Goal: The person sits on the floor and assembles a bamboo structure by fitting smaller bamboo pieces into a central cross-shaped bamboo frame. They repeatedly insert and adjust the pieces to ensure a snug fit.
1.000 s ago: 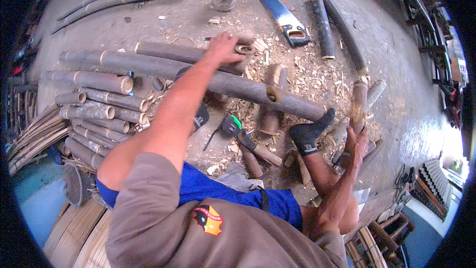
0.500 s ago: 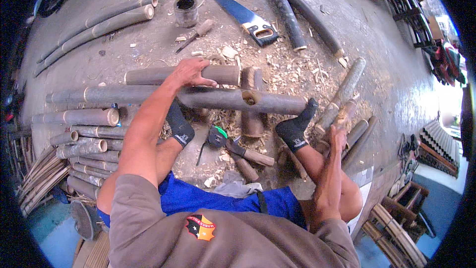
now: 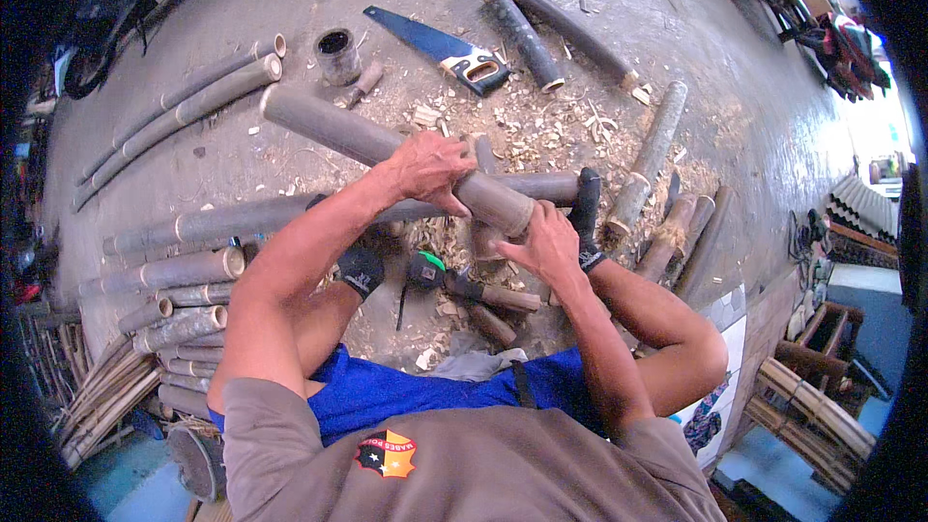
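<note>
My left hand [image 3: 425,171] is wrapped over a short, thick bamboo piece [image 3: 338,130], which is raised and slanted from far left to near right. At its near right end, my right hand [image 3: 544,246] grips the rim with fingers and thumb. Below it, a long bamboo pole [image 3: 222,222] lies crosswise, partly hidden by the held piece and my left arm. My feet in black socks touch this pole, one near its right end. A bamboo block [image 3: 485,240] sits under the pole, mostly covered by my hands.
Beyond are a handsaw [image 3: 440,50], a tin can [image 3: 338,60], a wooden-handled tool [image 3: 365,82] and wood chips [image 3: 541,140]. Between my legs lie a tape measure [image 3: 425,269] and another wooden-handled tool [image 3: 507,299]. Bamboo lengths [image 3: 159,271] are stacked left; others [image 3: 650,159] lie right.
My left hand has lifted the short bamboo piece from behind the long pole and tilted it. My right hand has come from the frayed piece at the right to its near end.
</note>
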A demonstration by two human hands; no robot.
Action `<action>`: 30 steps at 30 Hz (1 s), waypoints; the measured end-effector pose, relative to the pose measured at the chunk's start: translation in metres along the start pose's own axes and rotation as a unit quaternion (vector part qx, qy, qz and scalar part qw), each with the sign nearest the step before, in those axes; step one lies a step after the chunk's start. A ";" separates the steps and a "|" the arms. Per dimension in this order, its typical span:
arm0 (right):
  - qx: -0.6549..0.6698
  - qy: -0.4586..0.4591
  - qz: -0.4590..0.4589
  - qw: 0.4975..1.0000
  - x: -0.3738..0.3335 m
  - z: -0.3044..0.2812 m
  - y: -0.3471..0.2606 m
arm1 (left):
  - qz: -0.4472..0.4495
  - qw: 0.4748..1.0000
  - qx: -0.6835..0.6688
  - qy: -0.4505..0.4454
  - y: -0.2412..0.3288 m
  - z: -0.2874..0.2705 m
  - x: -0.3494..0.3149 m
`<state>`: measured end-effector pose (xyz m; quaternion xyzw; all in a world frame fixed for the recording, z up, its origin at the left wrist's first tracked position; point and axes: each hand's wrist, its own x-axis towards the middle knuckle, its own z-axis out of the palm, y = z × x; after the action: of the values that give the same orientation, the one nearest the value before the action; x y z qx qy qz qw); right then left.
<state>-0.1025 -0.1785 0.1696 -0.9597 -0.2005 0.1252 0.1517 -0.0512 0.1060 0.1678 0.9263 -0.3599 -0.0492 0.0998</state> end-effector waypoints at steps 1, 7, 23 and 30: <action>0.006 0.028 0.013 1.000 -0.003 -0.007 -0.003 | 0.009 1.000 -0.008 -0.005 0.004 -0.004 0.004; -0.069 -0.015 -0.063 0.996 0.000 -0.012 -0.002 | 0.102 0.993 -0.056 -0.010 0.030 0.034 0.043; -0.047 0.170 0.147 0.973 0.142 0.006 0.091 | -0.312 0.950 0.013 0.024 0.005 0.129 -0.081; 0.029 -0.015 0.090 0.995 0.046 0.053 0.040 | -0.351 0.925 -0.137 -0.039 -0.053 0.131 -0.093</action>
<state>-0.0637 -0.1809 0.0993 -0.9670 -0.1123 0.1587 0.1646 -0.1058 0.1877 0.0300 0.9680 -0.0048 -0.1659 0.1881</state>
